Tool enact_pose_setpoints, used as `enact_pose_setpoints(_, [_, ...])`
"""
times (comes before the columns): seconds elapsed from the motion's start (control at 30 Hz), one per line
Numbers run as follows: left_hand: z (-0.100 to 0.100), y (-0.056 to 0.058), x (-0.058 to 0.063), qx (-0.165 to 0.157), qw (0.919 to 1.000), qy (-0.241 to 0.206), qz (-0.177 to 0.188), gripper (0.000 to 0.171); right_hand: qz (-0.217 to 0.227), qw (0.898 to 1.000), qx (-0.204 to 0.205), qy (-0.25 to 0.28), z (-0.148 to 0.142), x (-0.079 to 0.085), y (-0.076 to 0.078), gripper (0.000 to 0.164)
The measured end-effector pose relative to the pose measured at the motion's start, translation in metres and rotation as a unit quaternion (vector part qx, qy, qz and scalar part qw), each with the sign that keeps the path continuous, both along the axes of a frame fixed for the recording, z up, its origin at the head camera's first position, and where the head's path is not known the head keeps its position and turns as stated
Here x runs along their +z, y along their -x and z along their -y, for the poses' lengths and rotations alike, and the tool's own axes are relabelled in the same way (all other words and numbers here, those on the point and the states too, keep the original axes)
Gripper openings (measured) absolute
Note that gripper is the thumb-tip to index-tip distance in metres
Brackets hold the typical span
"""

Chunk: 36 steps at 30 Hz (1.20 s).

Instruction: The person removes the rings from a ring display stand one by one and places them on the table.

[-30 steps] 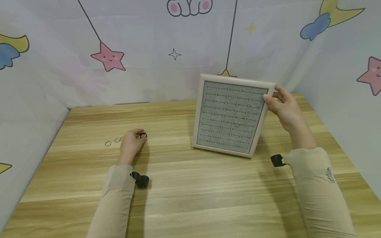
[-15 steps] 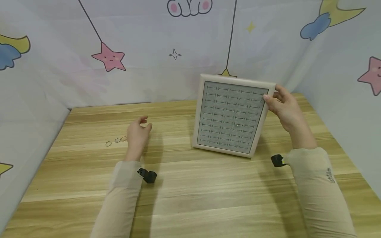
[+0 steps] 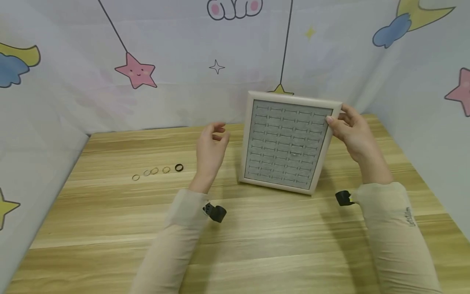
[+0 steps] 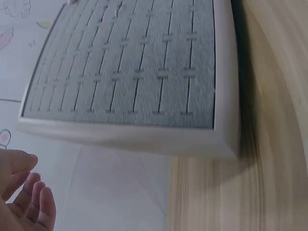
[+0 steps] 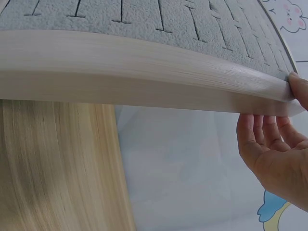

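Observation:
A ring display board (image 3: 279, 163) with a pale frame and grey slotted padding leans back, its lower edge on the table. My right hand (image 3: 354, 136) grips its upper right corner; in the right wrist view the thumb lies on the front and the fingers (image 5: 246, 130) behind. A thin silvery ring (image 3: 295, 154) sits in one slot right of the middle. To the left of the board, my left hand (image 3: 212, 153) hovers with loosely bent fingers and nothing visible in them. Left of that hand lie a black ring (image 3: 178, 170) and several thin gold and silvery rings (image 3: 166, 173) in a row.
The wood-grain table (image 3: 257, 245) ends at a white cloth backdrop (image 3: 183, 81) printed with stars and moons. Further cloth hangs along both sides. A small black wrist camera (image 3: 216, 213) sticks out from the left sleeve, another (image 3: 344, 198) from the right.
My left hand has left the black ring, which stays on the table, and moved right and away towards the board. More rings show in the row. The right hand and board hold still.

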State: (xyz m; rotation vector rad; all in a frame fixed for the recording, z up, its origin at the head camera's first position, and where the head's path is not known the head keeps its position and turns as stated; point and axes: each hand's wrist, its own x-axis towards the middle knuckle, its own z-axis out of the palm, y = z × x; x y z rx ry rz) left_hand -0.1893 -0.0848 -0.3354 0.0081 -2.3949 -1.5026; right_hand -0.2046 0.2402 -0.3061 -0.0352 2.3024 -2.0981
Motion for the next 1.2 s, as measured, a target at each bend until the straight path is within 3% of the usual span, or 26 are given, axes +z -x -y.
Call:
enact_pose_setpoints(0.17, [-0.033, -0.004, 0.005, -0.037, 0.9990, 0.013, -0.021, 0.027, 0.002, 1.000, -0.002, -0.004, -0.002, 0.000, 0.001, 0.067])
enact_pose_setpoints(0.4, [-0.070, -0.016, 0.000, -0.102, 0.9887, 0.097, -0.053, 0.024, 0.004, 1.000, 0.000, 0.001, -0.002, 0.000, 0.001, 0.069])
enact_pose_setpoints(0.7, [-0.101, -0.030, -0.009, -0.154, 0.9773, 0.145, -0.016, 0.021, 0.000, 1.000, -0.002, 0.010, -0.001, 0.000, 0.000, 0.069])
enact_pose_setpoints(1.0, [-0.113, -0.030, -0.019, -0.155, 0.9707, 0.183, -0.013, 0.019, -0.004, 1.000, -0.001, 0.018, 0.000, -0.001, 0.000, 0.068])
enact_pose_setpoints(1.2, [-0.120, -0.028, -0.022, -0.129, 0.9699, 0.206, -0.017, 0.016, -0.009, 1.000, 0.000, 0.019, 0.000, -0.002, 0.001, 0.066])
